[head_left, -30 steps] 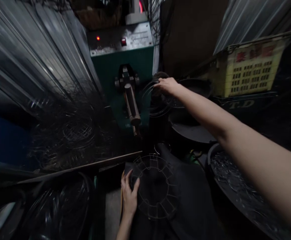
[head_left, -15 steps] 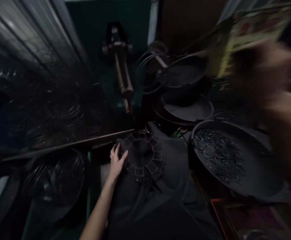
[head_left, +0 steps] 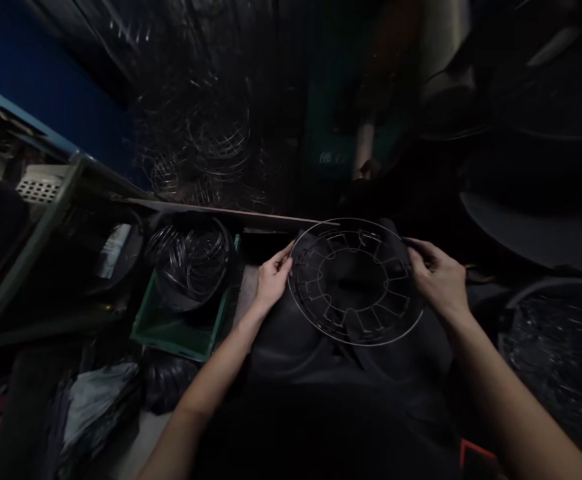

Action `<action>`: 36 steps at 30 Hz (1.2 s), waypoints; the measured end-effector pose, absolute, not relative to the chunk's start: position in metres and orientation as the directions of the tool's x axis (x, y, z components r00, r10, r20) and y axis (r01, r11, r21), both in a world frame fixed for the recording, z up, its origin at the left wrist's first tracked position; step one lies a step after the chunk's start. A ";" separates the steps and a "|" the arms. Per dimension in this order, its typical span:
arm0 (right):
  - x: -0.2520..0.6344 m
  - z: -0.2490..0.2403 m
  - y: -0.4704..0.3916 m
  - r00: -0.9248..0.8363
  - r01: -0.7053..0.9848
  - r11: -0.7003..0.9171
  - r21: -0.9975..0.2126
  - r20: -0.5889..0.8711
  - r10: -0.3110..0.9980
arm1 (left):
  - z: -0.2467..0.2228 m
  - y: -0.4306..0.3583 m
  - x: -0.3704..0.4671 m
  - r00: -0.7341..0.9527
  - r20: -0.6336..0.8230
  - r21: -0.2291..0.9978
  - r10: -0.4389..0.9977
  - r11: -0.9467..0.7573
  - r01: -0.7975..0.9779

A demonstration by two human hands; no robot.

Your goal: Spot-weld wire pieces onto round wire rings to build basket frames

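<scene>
Head cam: big wire hoop (head_left: 368,345) now in a two-handed grip
Our right hand (head_left: 441,277) just swung in from the side and pinches the hoop's right rim; our left hand (head_left: 273,280) pinches its left. Hoop's around the smaller wire frame (head_left: 317,283), near the knee end of our lap (head_left: 291,340), so we can probably steady it both sides. Can't tell if they touch.

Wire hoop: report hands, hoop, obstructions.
Left hand, right hand gripping wire hoop from opposite sides. Wire frame visible inside hoop's outline; contact unclear. Nothing visibly blocking hands.
</scene>
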State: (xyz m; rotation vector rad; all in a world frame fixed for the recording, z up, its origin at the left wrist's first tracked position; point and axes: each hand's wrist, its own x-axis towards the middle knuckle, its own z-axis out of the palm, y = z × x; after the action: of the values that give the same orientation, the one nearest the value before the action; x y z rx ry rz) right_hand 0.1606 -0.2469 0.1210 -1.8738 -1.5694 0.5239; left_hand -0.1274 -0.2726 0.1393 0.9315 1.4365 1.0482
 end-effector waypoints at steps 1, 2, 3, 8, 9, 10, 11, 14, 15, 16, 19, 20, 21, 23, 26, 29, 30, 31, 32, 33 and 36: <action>0.161 0.119 -0.248 0.209 0.727 -0.098 -0.679 0.083 0.974 | 0.130 -0.273 -0.126 -0.145 -0.284 0.947 0.948 0.301 0.108; 0.163 0.118 -0.250 0.204 0.741 -0.101 -0.664 0.080 0.976 | 0.120 -0.273 -0.124 -0.152 -0.262 0.933 0.953 0.290 0.212; 0.165 0.117 -0.252 0.200 0.756 -0.104 -0.646 0.077 0.977 | 0.112 -0.274 -0.121 -0.142 -0.234 0.915 0.962 0.267 0.303; 0.180 0.115 -0.264 0.189 0.824 -0.120 -0.553 0.070 0.979 | 0.084 -0.289 -0.113 -0.017 -0.109 0.828 0.994 0.100 0.551; 0.181 0.114 -0.266 0.178 0.833 -0.112 -0.541 0.070 0.982 | 0.081 -0.292 -0.113 -0.005 -0.098 0.816 0.995 0.083 0.572; 0.181 0.115 -0.269 0.162 0.842 -0.100 -0.530 0.072 0.984 | 0.078 -0.295 -0.114 0.002 -0.090 0.807 0.996 0.071 0.586; 0.182 0.115 -0.270 0.141 0.853 -0.084 -0.516 0.073 0.987 | 0.076 -0.298 -0.114 0.008 -0.082 0.801 0.997 0.062 0.596; 0.185 0.116 -0.275 0.080 0.887 -0.046 -0.459 0.055 0.995 | 0.068 -0.304 -0.117 0.025 -0.066 0.792 0.998 0.037 0.609; 0.186 0.117 -0.276 0.060 0.896 -0.039 -0.442 0.033 0.998 | 0.066 -0.305 -0.118 0.027 -0.059 0.790 0.998 0.030 0.613; 0.188 0.117 -0.278 0.040 0.903 -0.034 -0.429 0.003 0.999 | 0.065 -0.307 -0.120 0.024 -0.051 0.789 0.998 0.025 0.613; 0.194 0.118 -0.280 -0.016 0.911 -0.031 -0.411 -0.111 0.994 | 0.066 -0.310 -0.124 0.002 -0.026 0.796 1.000 0.020 0.605; 0.195 0.119 -0.281 -0.032 0.911 -0.034 -0.411 -0.152 0.988 | 0.068 -0.310 -0.126 -0.003 -0.022 0.799 1.000 0.019 0.601; 0.196 0.120 -0.281 -0.044 0.908 -0.038 -0.416 -0.187 0.981 | 0.070 -0.310 -0.128 0.000 -0.024 0.801 1.000 0.019 0.599; 0.197 0.121 -0.283 -0.067 0.898 -0.046 -0.438 -0.239 0.969 | 0.075 -0.310 -0.132 0.011 -0.033 0.799 0.999 0.019 0.601; 0.198 0.118 -0.290 -0.090 0.871 -0.049 -0.489 -0.257 0.962 | 0.078 -0.311 -0.138 0.036 -0.040 0.781 0.999 0.009 0.625; 0.197 0.114 -0.300 -0.064 0.846 -0.050 -0.531 -0.195 0.979 | 0.075 -0.315 -0.145 0.050 -0.047 0.727 0.998 0.000 0.687; 0.195 0.114 -0.302 -0.047 0.840 -0.057 -0.540 -0.177 0.983 | 0.075 -0.317 -0.147 0.045 -0.052 0.704 0.998 0.005 0.711; 0.193 0.114 -0.303 -0.032 0.836 -0.067 -0.545 -0.170 0.985 | 0.074 -0.317 -0.149 0.038 -0.057 0.682 0.998 0.011 0.731; 0.190 0.114 -0.304 -0.023 0.832 -0.076 -0.549 -0.172 0.985 | 0.074 -0.317 -0.152 0.035 -0.060 0.665 0.998 0.014 0.747; 0.188 0.113 -0.303 -0.017 0.830 -0.084 -0.551 -0.177 0.984 | 0.074 -0.317 -0.154 0.038 -0.061 0.655 0.997 0.011 0.755; 0.179 0.110 -0.301 0.005 0.810 -0.100 -0.578 -0.164 0.986 | 0.073 -0.310 -0.158 0.042 -0.055 0.664 0.998 0.005 0.747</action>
State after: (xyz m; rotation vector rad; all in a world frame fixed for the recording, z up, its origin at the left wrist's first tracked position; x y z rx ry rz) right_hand 0.1789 -0.3006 0.1095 -1.9693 -1.8571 0.7760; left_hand -0.1577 -0.3099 0.0726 1.7943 1.7573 0.6119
